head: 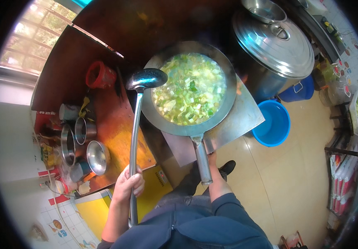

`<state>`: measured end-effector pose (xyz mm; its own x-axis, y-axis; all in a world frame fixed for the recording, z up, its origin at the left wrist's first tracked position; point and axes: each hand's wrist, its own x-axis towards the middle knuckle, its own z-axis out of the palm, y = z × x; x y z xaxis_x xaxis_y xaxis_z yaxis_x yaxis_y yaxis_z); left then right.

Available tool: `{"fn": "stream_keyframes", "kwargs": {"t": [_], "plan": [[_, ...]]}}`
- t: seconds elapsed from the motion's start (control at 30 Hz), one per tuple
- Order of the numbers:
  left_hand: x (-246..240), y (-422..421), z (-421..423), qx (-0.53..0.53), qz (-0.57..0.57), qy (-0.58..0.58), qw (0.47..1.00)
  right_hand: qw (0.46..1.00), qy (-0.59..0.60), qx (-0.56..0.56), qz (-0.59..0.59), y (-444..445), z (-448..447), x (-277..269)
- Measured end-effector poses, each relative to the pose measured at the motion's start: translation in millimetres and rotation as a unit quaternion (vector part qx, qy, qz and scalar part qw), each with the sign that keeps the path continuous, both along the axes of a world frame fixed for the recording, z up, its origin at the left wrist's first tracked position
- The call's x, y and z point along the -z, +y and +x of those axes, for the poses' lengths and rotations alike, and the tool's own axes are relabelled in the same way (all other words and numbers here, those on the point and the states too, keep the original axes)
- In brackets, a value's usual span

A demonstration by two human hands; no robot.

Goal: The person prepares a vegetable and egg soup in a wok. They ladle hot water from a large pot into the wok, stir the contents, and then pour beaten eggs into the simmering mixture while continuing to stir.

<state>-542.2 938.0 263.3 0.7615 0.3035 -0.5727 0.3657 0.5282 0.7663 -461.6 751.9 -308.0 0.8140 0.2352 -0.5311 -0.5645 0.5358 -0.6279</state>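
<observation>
A metal wok [216, 121] with a long metal handle stands before me, full of steaming liquid with chopped green and pale pieces [191, 90]. My left hand [129, 183] is closed around the shaft of a long steel ladle [137, 115], whose bowl hangs upside down beside the wok's left rim. Below the wok handle, at the metal stove edge, my right hand [212, 155] is mostly hidden; its fingers and what they touch cannot be made out.
Steel bowls [98, 158] and a red container [101, 75] stand on the left counter [113, 133]. A big lidded steel pot [269, 53] is at the right, near a blue bucket [271, 123] on the floor. Shelves with packages [344, 183] line the far right.
</observation>
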Motion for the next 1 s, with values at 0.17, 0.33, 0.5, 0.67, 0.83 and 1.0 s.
{"fn": "stream_keyframes", "kwargs": {"t": [0.17, 0.33, 0.5, 0.67, 0.83, 1.0], "plan": [[-2.1, -0.4, -0.9, 0.005, -0.004, -0.004, 1.000, 0.990, -0.082, -0.017, -0.117, 1.6, -3.0, -8.8], [-3.4, -1.2, -1.9, 0.008, 0.000, -0.002, 1.000, 0.987, -0.092, 0.012, -0.135, 4.8, -2.2, -25.1], [-4.9, -3.1, -2.3, 0.013, 0.003, -0.005, 1.000, 0.978, -0.073, -0.033, -0.193, -0.6, -1.5, -47.1], [-4.9, -6.1, -2.0, 0.008, 0.005, -0.011, 1.000, 0.966, -0.001, -0.085, -0.245, -7.8, 5.7, -76.3], [-5.0, -7.8, -1.9, 0.007, 0.011, -0.006, 1.000, 0.962, 0.027, -0.099, -0.255, -7.2, 10.2, -84.1], [-5.0, -8.8, -1.7, 0.009, 0.014, -0.006, 1.000, 0.972, 0.016, -0.085, -0.216, -6.0, 11.9, -81.1]]}}
